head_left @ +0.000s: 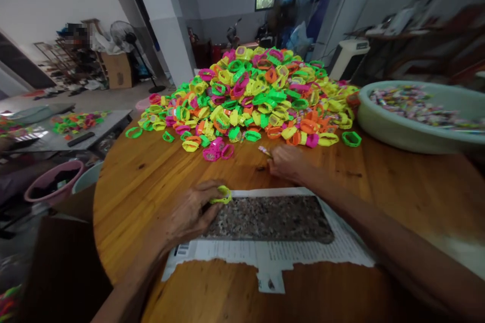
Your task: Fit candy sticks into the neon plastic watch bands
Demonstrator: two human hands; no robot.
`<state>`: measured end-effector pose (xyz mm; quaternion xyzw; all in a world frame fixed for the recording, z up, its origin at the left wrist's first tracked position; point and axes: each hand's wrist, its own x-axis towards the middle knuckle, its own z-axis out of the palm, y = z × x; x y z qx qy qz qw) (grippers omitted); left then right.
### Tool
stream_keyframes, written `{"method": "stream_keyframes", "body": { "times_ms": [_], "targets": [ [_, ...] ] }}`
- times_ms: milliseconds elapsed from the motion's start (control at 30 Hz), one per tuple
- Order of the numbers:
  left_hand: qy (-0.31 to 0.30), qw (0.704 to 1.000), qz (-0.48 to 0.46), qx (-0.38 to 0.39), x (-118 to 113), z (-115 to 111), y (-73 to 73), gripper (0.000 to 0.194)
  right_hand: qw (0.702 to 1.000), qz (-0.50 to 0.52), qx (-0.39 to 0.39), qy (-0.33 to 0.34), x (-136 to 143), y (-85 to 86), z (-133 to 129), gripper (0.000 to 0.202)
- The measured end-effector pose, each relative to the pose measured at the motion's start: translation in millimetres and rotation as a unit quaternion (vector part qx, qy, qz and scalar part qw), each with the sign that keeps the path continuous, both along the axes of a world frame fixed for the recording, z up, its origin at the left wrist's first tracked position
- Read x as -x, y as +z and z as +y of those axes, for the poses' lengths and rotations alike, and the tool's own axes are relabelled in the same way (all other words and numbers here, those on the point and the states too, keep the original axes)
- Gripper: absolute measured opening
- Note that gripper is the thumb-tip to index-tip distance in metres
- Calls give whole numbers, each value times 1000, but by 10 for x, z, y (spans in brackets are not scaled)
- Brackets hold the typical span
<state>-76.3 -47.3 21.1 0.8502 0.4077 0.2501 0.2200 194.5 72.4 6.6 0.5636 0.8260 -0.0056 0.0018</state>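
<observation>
My left hand [195, 207] has its fingers closed round a yellow plastic ring [225, 195], shaped like a toy watch, at the left end of a speckled stone slab [271, 218]. Beyond the slab, my right hand [286, 161] is closed on a small, light-coloured wrapped stick [264, 151], perhaps a candy roll; its tip pokes out to the left. Torn printed paper [231, 252] lies under the slab. Just past both hands rises a big heap of neon toy watches [253, 96] in yellow, green, orange and pink.
At the right of the round wooden table [129, 192] stands a pale green basin [409, 133] of small multicoloured wrapped pieces. To the left are a grey table [102, 128] with more bright pieces and a pink tub [56, 194]. A standing fan [131, 38] is farther back.
</observation>
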Motion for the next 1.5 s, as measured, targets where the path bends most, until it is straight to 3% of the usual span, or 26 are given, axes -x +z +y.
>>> {"method": "stream_keyframes", "body": {
  "times_ms": [133, 300, 400, 567, 700, 800, 1133, 1500],
  "targets": [
    [4, 1000, -1, -6, 20, 7, -42, 26, 1000, 1, -31, 2, 108, -14, 89, 34],
    [-5, 1000, 5, -9, 52, -38, -46, 35, 998, 30, -6, 51, 162, 47, 128, 28],
    [8, 1000, 10, -12, 42, -58, -56, 33, 994, 50, 24, 97, 90, 139, -170, 30],
    [24, 1000, 16, -8, 5, -62, -82, 25, 967, 143, 88, 193, -59, 250, -918, 21],
    [32, 999, 22, -12, -5, -86, -81, 23, 977, 101, 0, 186, 4, 178, -1208, 22],
    [33, 999, 24, -21, -7, -106, -82, 22, 976, 75, -58, 196, 118, 87, -1223, 17],
    [29, 999, 8, -40, -10, -125, -118, 29, 940, 224, -11, 257, 333, 6, -1195, 20],
    [28, 999, 27, -31, -11, -135, -123, 29, 947, 162, -42, 273, 404, -45, -1178, 14]
  ]
}}
